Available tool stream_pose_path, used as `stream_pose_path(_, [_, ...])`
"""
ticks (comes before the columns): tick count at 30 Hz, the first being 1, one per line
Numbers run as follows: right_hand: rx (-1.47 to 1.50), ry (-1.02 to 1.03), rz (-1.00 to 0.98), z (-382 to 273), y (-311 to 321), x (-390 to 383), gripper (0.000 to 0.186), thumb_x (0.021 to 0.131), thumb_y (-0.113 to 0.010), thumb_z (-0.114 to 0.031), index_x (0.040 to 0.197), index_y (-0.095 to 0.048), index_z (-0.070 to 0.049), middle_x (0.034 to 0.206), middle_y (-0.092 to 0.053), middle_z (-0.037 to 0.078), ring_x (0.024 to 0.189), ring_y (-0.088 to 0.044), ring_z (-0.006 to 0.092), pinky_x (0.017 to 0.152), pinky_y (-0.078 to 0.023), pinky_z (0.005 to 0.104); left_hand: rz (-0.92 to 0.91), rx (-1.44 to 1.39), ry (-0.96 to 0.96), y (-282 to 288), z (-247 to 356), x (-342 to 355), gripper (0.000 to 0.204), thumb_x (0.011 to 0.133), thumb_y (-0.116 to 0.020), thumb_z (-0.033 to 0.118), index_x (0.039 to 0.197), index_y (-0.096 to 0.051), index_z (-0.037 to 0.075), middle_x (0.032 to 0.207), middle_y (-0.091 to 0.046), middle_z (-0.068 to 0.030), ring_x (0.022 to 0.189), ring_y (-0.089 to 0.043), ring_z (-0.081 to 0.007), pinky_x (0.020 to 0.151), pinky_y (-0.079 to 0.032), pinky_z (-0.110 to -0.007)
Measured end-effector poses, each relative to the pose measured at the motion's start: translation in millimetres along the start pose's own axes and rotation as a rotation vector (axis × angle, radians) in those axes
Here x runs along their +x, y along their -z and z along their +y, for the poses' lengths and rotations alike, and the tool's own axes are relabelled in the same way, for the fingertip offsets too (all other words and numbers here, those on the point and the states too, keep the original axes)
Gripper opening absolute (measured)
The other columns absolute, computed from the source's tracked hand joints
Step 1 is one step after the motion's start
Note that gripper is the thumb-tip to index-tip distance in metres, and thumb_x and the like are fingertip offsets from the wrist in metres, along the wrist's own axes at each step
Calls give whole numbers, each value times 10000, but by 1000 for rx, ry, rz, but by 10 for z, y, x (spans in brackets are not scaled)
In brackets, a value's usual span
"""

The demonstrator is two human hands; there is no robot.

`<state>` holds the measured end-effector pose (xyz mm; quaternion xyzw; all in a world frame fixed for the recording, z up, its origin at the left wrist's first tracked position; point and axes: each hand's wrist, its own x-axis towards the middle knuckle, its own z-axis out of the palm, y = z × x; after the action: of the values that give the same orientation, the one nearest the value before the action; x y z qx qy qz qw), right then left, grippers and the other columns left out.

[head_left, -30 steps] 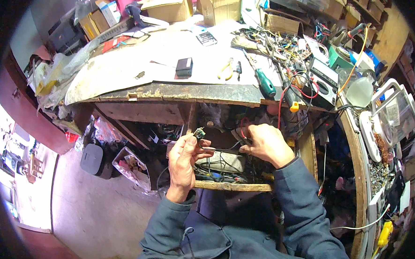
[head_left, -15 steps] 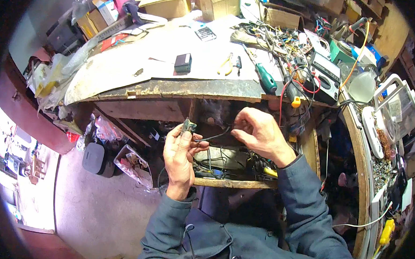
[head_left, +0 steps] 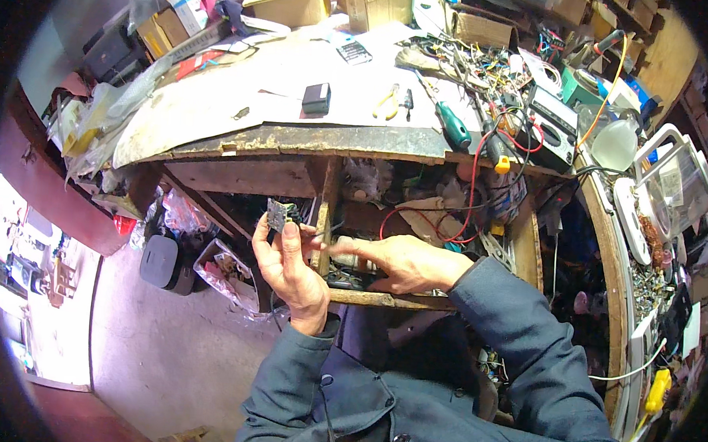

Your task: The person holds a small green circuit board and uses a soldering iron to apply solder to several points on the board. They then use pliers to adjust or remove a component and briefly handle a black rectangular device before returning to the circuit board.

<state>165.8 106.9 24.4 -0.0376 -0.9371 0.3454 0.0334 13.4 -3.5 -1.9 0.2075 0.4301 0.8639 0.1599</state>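
Note:
My left hand [head_left: 297,280] is raised in front of the bench, its thumb and fingers closed on a small circuit board [head_left: 277,215]. Dark parts and wires show on the board's right side. To the right, my right hand [head_left: 417,264] is held over the open drawer [head_left: 394,301]. Its forefinger stretches toward my left fingertips and is smeared at the tip, while its thumb is lower and apart. I make out nothing held in it. A black box-shaped part [head_left: 316,98] sits on the bench above my left hand.
Yellow-handled pliers [head_left: 387,103] and a green screwdriver [head_left: 453,127] lie on the bench top [head_left: 215,114]. Tangled wires [head_left: 474,71] and a multimeter [head_left: 553,123] with red and black leads occupy its right. A litter-filled box [head_left: 227,274] stands on the floor at left.
My left hand has shifted left with the circuit board, whose flat face is now turned more toward view. My right hand has come down and left, away from the dark cable it was pinching.

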Motion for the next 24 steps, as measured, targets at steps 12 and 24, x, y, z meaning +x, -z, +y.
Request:
stream_pose_path(12, [1550,142,808,214,526,-297,265,1079,-502,-254,1241,-499,-45,768,-572,23,424,-443,52,416,-406,220,-75,-101,15,4,-21,-9,432,1016,-611,169,1369,-406,28,1101,-655,-168,902,-700,-249,837,-588,-360])
stream_pose_path(24, [1735,215,762,288,507,-305,275,1094,-462,-258,1236,-519,-30,804,-557,20,479,-402,50,486,-376,230,-196,-70,103,-17,11,-6,414,1000,-625,119,1346,-422,16,1018,-671,-112,837,-701,-225,773,-593,-357])
